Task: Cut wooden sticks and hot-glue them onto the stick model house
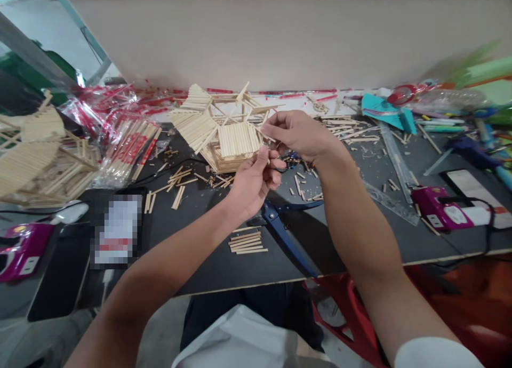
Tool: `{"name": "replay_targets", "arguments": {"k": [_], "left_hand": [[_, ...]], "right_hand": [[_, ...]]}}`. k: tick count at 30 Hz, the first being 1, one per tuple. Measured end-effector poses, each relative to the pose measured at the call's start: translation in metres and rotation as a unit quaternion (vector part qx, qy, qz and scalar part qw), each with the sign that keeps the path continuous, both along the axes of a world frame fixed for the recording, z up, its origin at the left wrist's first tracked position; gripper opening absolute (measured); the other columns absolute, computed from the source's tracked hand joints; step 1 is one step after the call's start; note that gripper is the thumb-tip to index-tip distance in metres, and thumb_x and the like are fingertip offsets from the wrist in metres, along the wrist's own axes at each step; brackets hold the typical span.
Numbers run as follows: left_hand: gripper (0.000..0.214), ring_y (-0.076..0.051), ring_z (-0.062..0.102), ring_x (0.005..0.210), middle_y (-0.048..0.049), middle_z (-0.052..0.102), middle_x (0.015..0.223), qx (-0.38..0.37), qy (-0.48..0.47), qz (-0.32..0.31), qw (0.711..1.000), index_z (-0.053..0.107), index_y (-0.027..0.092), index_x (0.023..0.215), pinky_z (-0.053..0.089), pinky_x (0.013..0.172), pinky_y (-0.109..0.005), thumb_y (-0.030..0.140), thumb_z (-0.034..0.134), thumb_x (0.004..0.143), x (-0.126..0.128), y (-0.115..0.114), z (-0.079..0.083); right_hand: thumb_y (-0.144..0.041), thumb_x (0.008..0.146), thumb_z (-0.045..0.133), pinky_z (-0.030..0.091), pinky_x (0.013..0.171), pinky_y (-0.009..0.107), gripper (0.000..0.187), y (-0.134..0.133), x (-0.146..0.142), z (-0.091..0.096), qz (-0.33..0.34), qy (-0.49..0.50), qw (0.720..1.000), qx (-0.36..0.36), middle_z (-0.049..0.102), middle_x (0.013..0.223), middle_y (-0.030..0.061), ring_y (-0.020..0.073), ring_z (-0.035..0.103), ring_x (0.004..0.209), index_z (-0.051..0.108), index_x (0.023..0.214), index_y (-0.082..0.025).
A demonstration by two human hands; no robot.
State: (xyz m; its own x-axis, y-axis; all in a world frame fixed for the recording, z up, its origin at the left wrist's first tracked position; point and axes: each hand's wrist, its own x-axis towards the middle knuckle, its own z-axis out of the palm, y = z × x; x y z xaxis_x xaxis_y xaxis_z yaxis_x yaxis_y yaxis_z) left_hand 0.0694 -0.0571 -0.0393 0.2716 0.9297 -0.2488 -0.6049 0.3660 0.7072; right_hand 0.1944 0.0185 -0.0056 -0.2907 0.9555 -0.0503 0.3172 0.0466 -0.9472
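White shirt [240, 338]: nearest item. Left hand [256, 181]: fingers loosely curled, thumb raised. Right hand [298, 133]: fingertips drawn narrow; cannot tell whether either hand grips a piece. Wooden-stick model [239, 140]: 1, on the table, just beside both hands. Blue-handled cutters [290, 245]: 1, below the hands. Stick packets [130, 144]: clear wrap, red markings too small to read. Smartphone [118, 229]: screen pixelated. Dark tabletop [248, 272]: pale edge, strewn with stick offcuts [178, 178]. Pale panel [280, 37]: behind. Red plastic stool [362, 328]: below, right.
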Motion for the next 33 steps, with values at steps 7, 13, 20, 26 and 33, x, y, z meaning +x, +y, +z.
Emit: {"name": "replay_targets", "arguments": {"k": [7,13,20,26,33], "left_hand": [[0.030,-0.001,0.048,0.042,0.0055,0.058,0.061,0.017,0.023,0.006,1.000,0.059,0.016,0.081,0.034,0.040,-0.014,0.040,0.057,0.099,-0.001,0.004,0.002],[0.029,-0.001,0.046,0.041,0.0063,0.057,0.060,0.031,0.007,0.017,0.999,0.060,0.016,0.081,0.033,0.040,-0.013,0.040,0.060,0.097,-0.002,0.005,0.001],[0.031,-0.001,0.047,0.040,0.0058,0.059,0.060,0.011,0.031,0.017,0.999,0.058,0.016,0.082,0.034,0.040,-0.014,0.038,0.050,0.102,-0.001,0.006,0.003],[0.026,-0.002,0.049,0.041,0.0047,0.059,0.060,-0.002,-0.013,0.011,1.000,0.057,0.015,0.082,0.035,0.039,-0.014,0.030,0.050,0.102,-0.002,0.007,0.003],[0.023,-0.007,0.049,0.043,0.0010,0.053,0.061,-0.018,-0.111,-0.032,0.993,0.059,0.013,0.084,0.036,0.040,-0.019,0.015,0.038,0.094,-0.010,0.003,0.005]], "right_hand": [[-0.036,0.084,0.076,0.045,0.049,0.026,0.025,0.000,0.000,-0.001,0.023,0.002,1.000,0.004,0.061,0.064,-0.0016,0.0119,0.054,0.053,0.058,0.073,-0.023],[-0.032,0.082,0.079,0.041,0.043,0.024,0.026,0.001,-0.003,-0.003,0.010,0.032,0.999,-0.021,0.060,0.061,-0.0023,0.0114,0.053,0.051,0.056,0.075,-0.023],[-0.038,0.081,0.080,0.043,0.045,0.023,0.033,0.001,-0.007,-0.004,-0.008,0.022,0.999,-0.031,0.058,0.060,-0.0025,0.0105,0.054,0.051,0.052,0.072,-0.022],[-0.024,0.084,0.077,0.042,0.046,0.023,0.025,0.001,-0.008,-0.004,-0.027,0.052,0.997,-0.051,0.058,0.058,-0.0033,0.0095,0.054,0.051,0.055,0.071,-0.021],[-0.017,0.086,0.075,0.040,0.041,0.019,0.022,0.002,-0.011,-0.005,-0.052,0.074,0.994,-0.069,0.060,0.060,-0.0015,0.0077,0.053,0.048,0.057,0.074,-0.018]]}}
